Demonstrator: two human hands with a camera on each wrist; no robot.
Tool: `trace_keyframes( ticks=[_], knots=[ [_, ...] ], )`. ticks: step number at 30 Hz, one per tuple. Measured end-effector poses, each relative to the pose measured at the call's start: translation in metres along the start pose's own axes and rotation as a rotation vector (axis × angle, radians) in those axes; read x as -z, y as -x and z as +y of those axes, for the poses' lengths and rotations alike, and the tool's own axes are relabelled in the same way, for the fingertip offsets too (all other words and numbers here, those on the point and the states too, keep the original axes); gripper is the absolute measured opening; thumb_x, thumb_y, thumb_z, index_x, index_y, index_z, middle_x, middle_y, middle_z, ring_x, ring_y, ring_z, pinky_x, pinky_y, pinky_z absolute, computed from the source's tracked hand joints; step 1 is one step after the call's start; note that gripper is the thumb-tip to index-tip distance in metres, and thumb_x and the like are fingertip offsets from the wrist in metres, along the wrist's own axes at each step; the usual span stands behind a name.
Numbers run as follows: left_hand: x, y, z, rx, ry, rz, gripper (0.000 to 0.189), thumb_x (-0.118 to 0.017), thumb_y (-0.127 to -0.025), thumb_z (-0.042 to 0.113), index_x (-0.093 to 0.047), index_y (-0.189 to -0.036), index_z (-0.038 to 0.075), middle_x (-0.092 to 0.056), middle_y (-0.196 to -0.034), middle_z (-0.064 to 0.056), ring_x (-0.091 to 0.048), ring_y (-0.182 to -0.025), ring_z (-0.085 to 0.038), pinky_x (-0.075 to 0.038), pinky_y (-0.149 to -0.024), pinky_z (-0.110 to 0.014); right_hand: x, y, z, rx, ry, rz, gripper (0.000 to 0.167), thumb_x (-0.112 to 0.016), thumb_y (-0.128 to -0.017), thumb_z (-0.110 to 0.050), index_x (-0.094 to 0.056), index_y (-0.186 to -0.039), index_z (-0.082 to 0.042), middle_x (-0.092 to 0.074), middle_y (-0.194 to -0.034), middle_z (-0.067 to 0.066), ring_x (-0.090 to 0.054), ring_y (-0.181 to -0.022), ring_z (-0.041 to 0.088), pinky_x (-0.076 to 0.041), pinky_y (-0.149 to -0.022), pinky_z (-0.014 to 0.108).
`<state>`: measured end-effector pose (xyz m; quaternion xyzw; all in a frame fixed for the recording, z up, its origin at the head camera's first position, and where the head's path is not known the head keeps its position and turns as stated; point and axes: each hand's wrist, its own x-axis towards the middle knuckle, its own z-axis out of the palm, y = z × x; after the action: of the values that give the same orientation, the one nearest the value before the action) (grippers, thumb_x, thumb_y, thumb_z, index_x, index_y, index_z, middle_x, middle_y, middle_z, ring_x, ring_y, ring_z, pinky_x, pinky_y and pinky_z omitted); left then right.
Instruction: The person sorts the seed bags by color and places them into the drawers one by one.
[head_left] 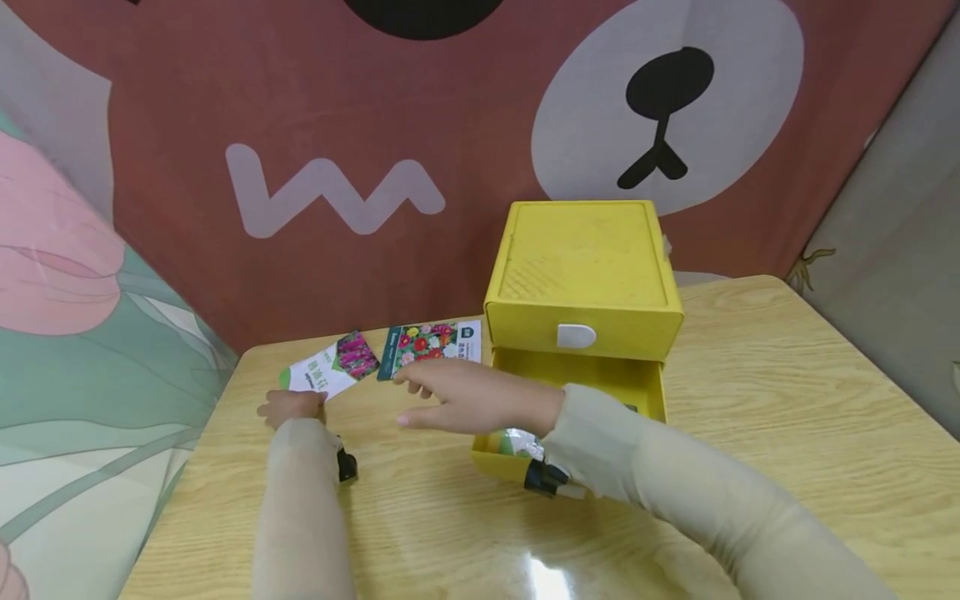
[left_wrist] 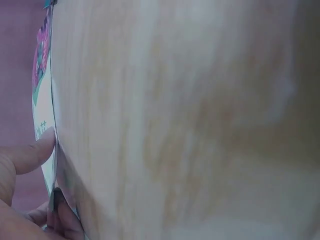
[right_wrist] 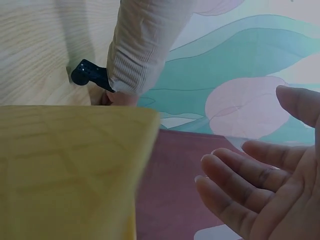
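My left hand (head_left: 291, 406) pinches the near end of a flat flower seed packet (head_left: 318, 371), white and green with a magenta flower picture. In the left wrist view the thumb lies on the packet's (left_wrist: 45, 110) face and curled fingers are beneath its edge. My right hand (head_left: 468, 396) reaches leftward across the front of a yellow drawer box (head_left: 592, 258), holding nothing. Its fingers (right_wrist: 235, 185) are spread and slightly bent in the right wrist view. A second seed packet (head_left: 435, 337) with mixed flowers lies just beyond the right fingertips, partly overlapped by them.
The box's lower drawer (head_left: 495, 462) is pulled out, with a shiny packet (head_left: 522, 442) inside, partly hidden by the right forearm. A white handle (head_left: 576, 336) marks the upper drawer. Behind the wooden table (head_left: 787, 433) hangs a printed cloth (head_left: 360, 83).
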<state>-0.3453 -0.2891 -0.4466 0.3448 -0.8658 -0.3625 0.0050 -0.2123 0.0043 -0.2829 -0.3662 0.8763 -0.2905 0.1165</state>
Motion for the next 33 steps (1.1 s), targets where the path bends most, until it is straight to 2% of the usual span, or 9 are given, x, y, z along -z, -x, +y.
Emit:
trace_keyframes(
  ticks=[7,12,15,17,19,21,24,27,33],
  knots=[
    [0.007,0.010,0.003,-0.038,0.092,-0.035,0.072,-0.058,-0.076,0.016,-0.015,-0.127,-0.012,-0.025,-0.120,-0.033,-0.031,-0.110,-0.042,-0.024,-0.096,-0.044,-0.002,-0.010,-0.006,-0.012,0.026,-0.019,0.051,-0.049,-0.085,-0.041,-0.041,-0.126,-0.012,-0.049,-0.116,-0.001,-0.048,-0.100,0.011,-0.042,-0.080,0.025],
    [0.009,0.005,-0.004,-0.152,0.184,-0.003,0.058,-0.053,-0.076,0.010,-0.024,-0.120,-0.016,-0.038,-0.111,-0.033,-0.038,-0.103,-0.039,-0.028,-0.094,-0.042,-0.002,-0.014,-0.008,-0.001,0.041,-0.018,0.051,-0.049,-0.085,-0.040,-0.041,-0.126,-0.011,-0.049,-0.117,-0.001,-0.048,-0.100,0.011,-0.041,-0.081,0.025],
    [0.009,0.002,-0.007,-0.184,0.351,-0.013,0.036,-0.050,-0.076,0.001,-0.032,-0.104,-0.013,-0.041,-0.095,-0.026,-0.055,-0.074,-0.024,-0.045,-0.075,-0.037,-0.001,-0.017,-0.009,-0.016,0.031,-0.019,0.051,-0.050,-0.085,-0.039,-0.040,-0.126,-0.011,-0.049,-0.118,-0.001,-0.048,-0.101,0.011,-0.041,-0.082,0.025],
    [0.011,0.003,-0.007,-0.176,0.484,-0.057,0.024,-0.048,-0.078,-0.004,-0.031,-0.094,-0.007,-0.037,-0.089,-0.019,-0.054,-0.053,-0.011,-0.050,-0.058,-0.029,-0.001,-0.018,-0.009,-0.025,0.028,-0.023,0.050,-0.050,-0.085,-0.038,-0.041,-0.126,-0.011,-0.049,-0.117,-0.001,-0.048,-0.100,0.011,-0.041,-0.082,0.025],
    [0.014,0.005,-0.008,-0.144,0.618,-0.114,0.022,-0.046,-0.079,-0.008,-0.028,-0.091,-0.003,-0.033,-0.090,-0.014,-0.051,-0.042,-0.006,-0.049,-0.051,-0.021,-0.001,-0.020,-0.009,-0.029,0.029,-0.026,0.050,-0.050,-0.085,-0.038,-0.041,-0.126,-0.011,-0.049,-0.118,-0.001,-0.048,-0.101,0.010,-0.040,-0.082,0.025],
    [0.017,0.008,-0.008,-0.148,0.689,-0.148,0.024,-0.044,-0.079,-0.010,-0.026,-0.096,-0.005,-0.033,-0.091,-0.013,-0.052,-0.045,-0.005,-0.049,-0.053,-0.021,-0.001,-0.022,-0.008,-0.031,0.034,-0.029,0.049,-0.049,-0.085,-0.038,-0.042,-0.125,-0.011,-0.049,-0.118,-0.001,-0.048,-0.101,0.010,-0.040,-0.083,0.024],
    [0.021,0.010,-0.010,-0.179,0.710,-0.176,0.038,-0.042,-0.080,-0.010,-0.025,-0.114,-0.006,-0.038,-0.088,-0.011,-0.051,-0.052,-0.003,-0.048,-0.054,-0.020,-0.001,-0.023,-0.008,-0.036,0.041,-0.028,0.049,-0.049,-0.085,-0.039,-0.042,-0.125,-0.011,-0.048,-0.118,-0.002,-0.048,-0.101,0.010,-0.040,-0.083,0.025],
    [0.026,0.011,-0.010,-0.184,0.720,-0.232,0.047,-0.041,-0.084,-0.008,-0.024,-0.127,0.002,-0.043,-0.086,-0.007,-0.051,-0.059,-0.003,-0.048,-0.056,-0.020,-0.001,-0.024,-0.008,-0.035,0.054,-0.022,0.049,-0.049,-0.085,-0.039,-0.042,-0.125,-0.011,-0.049,-0.117,-0.002,-0.049,-0.099,0.011,-0.040,-0.082,0.025],
    [0.037,0.013,-0.009,-0.271,0.644,-0.287,0.047,-0.042,-0.087,-0.002,-0.023,-0.129,0.005,-0.046,-0.086,-0.004,-0.053,-0.063,-0.006,-0.049,-0.059,-0.024,-0.001,-0.027,-0.010,-0.022,0.069,-0.017,0.047,-0.049,-0.085,-0.038,-0.043,-0.123,-0.010,-0.051,-0.115,0.000,-0.050,-0.099,0.011,-0.041,-0.082,0.025]
  ],
)
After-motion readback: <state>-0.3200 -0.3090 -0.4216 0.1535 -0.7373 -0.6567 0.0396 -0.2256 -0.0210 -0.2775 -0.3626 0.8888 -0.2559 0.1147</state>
